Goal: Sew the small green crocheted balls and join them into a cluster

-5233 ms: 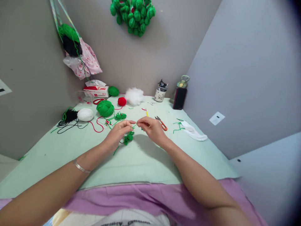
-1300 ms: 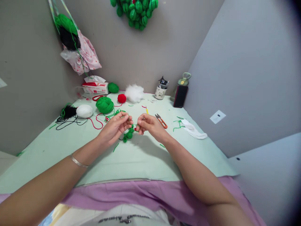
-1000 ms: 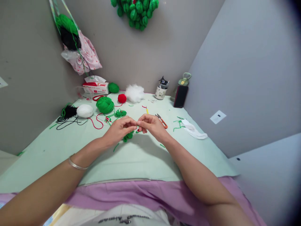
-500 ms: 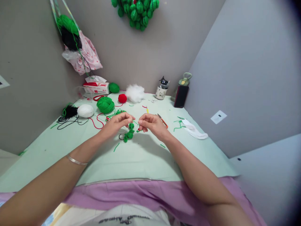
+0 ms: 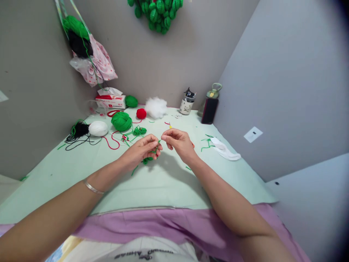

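Over the middle of the pale green tabletop, my left hand [image 5: 143,149] pinches green yarn [image 5: 159,141], with thumb and fingers closed on it. Facing it, my right hand [image 5: 178,142] is pinched at the yarn's other end, just right of the left fingertips. Below my left fingers sits a small green crocheted piece [image 5: 147,160], partly hidden by the hand; a speck of red shows beside the fingers. A second small green bundle [image 5: 140,131] lies just beyond my left hand. The orange-handled snips are almost wholly covered by my right hand.
Behind the hands lie a green yarn ball [image 5: 121,121], a red yarn ball [image 5: 141,114], a white yarn ball [image 5: 98,128] and white stuffing [image 5: 156,107]. A tissue box [image 5: 111,101], a pen cup [image 5: 187,104] and a phone [image 5: 209,111] line the back. White cloth [image 5: 225,150] lies right.
The red-and-green bit that hung under my right hand is now at my left fingers. My left hand has curled round the yarn, and my right hand has shifted slightly up and right.
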### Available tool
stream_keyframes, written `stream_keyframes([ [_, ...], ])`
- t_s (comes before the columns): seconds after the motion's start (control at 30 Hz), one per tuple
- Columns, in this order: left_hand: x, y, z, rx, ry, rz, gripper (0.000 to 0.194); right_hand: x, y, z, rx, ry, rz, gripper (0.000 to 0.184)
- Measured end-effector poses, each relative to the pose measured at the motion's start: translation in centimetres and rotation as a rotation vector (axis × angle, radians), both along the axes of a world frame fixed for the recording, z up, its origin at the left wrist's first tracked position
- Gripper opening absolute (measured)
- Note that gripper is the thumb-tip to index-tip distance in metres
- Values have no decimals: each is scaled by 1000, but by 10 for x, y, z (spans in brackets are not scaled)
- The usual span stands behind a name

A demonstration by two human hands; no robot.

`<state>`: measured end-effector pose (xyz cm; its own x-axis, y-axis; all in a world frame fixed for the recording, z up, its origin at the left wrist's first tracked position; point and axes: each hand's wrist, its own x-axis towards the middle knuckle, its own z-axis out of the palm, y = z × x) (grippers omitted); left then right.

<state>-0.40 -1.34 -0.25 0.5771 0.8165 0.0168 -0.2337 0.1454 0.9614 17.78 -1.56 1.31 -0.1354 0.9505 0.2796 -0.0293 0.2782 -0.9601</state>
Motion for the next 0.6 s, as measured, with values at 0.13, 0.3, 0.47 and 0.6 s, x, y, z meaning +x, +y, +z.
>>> stream_keyframes([
  [0.13, 0, 1, 2, 41, 35, 42, 28, -2, -1, 0, 3, 60, 13, 24],
  [0.3, 1, 0, 2, 90, 56, 82, 30, -2, -2, 0, 28, 100, -14, 20],
  [0.47, 5, -7, 1, 179, 108, 39, 24, -3, -2, 1, 51, 133, -42, 17],
  [0.6, 5, -8, 1, 181, 129, 15, 23, -5, -3, 2, 49, 141, -12, 17],
])
